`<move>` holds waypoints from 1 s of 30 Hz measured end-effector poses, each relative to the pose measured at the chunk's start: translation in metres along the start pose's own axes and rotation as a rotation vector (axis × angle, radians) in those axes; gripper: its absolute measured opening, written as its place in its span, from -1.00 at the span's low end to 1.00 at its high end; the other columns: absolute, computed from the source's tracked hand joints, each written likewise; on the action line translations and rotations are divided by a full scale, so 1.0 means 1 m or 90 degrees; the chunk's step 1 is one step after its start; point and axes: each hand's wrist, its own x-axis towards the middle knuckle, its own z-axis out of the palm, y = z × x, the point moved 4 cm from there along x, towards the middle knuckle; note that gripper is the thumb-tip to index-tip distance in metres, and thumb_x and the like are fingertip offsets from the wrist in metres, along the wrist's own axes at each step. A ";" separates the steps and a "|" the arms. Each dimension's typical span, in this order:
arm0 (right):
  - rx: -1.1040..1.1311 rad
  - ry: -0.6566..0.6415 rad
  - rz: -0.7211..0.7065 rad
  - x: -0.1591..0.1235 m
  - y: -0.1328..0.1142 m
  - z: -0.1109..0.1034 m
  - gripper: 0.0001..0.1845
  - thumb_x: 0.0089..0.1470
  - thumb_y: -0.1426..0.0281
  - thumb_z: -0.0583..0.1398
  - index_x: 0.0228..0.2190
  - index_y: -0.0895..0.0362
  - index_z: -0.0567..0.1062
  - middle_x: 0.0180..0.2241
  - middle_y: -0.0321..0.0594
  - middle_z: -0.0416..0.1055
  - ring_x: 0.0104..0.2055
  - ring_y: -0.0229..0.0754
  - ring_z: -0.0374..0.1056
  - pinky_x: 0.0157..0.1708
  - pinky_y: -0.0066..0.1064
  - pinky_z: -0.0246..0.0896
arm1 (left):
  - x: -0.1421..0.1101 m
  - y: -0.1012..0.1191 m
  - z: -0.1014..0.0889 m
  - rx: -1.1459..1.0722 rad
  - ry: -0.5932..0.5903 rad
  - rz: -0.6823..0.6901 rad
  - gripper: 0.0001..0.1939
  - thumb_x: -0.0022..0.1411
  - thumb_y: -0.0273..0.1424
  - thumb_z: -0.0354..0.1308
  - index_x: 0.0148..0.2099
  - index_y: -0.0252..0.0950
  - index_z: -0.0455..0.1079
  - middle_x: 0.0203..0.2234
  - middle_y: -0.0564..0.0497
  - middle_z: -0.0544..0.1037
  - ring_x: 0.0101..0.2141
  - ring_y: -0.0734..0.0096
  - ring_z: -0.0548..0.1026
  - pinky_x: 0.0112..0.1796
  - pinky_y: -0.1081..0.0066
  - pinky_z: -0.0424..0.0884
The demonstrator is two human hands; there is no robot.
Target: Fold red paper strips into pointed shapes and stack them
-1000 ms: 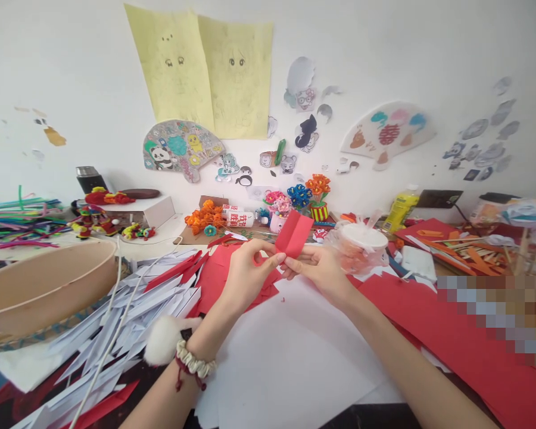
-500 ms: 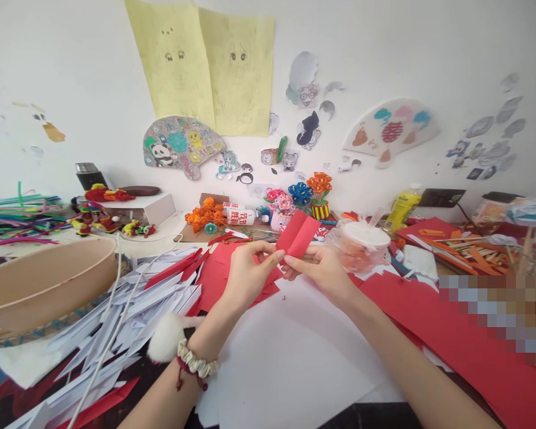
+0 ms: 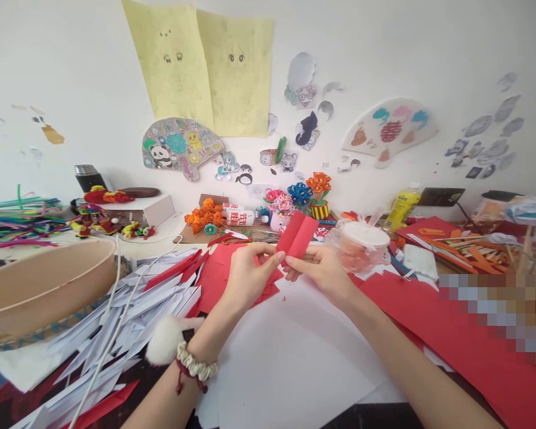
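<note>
A small red paper (image 3: 300, 235) with a crease down its middle is held up over the table. My left hand (image 3: 254, 268) pinches its lower left edge between thumb and fingers. At the lower right edge my right hand (image 3: 319, 268) grips it too, thumb in front and fingers behind. The two thumbs nearly meet at the paper's bottom corner. Below the hands lies a large white sheet (image 3: 295, 351). A pile of red paper pieces (image 3: 218, 271) sits just behind my left hand.
Many folded white paper strips (image 3: 129, 316) cover the left side, beside a beige basin (image 3: 49, 286). Long red sheets (image 3: 451, 339) lie on the right. A lidded plastic cup (image 3: 366, 238) stands behind my right hand. Pipe-cleaner flowers (image 3: 319, 185) line the wall.
The hands stay almost in place, still gripping the red paper. The view has shifted very slightly; nothing has been let go or picked up.
</note>
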 end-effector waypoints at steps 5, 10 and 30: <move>-0.001 0.006 0.000 0.001 0.000 -0.002 -0.71 -0.17 0.19 0.34 -0.55 0.19 0.52 -0.61 -0.25 0.43 -0.60 -0.28 0.28 -0.55 -0.40 0.22 | 0.000 0.005 -0.002 0.022 -0.008 0.025 -0.71 0.19 -0.25 0.06 -0.46 -0.28 0.49 -0.53 0.04 0.55 -0.47 0.41 0.37 -0.40 0.44 0.25; -0.001 0.021 -0.007 0.003 0.004 -0.006 -0.75 -0.17 0.24 0.33 -0.60 0.18 0.49 -0.65 -0.31 0.35 -0.62 -0.35 0.12 -0.62 -0.46 0.01 | 0.000 0.007 -0.001 0.032 -0.033 0.039 -0.64 0.25 -0.25 -0.03 -0.48 -0.30 0.43 -0.55 0.05 0.53 -0.47 0.43 0.39 -0.42 0.46 0.25; 0.042 0.020 0.005 0.004 0.008 -0.009 -0.81 -0.17 0.30 0.33 -0.55 0.18 0.52 -0.62 -0.31 0.35 -0.59 -0.34 0.13 -0.59 -0.46 -0.05 | -0.003 0.002 0.005 -0.050 -0.091 0.040 -0.70 0.24 -0.25 0.03 -0.45 -0.32 0.38 -0.58 0.06 0.45 -0.53 0.49 0.35 -0.48 0.51 0.24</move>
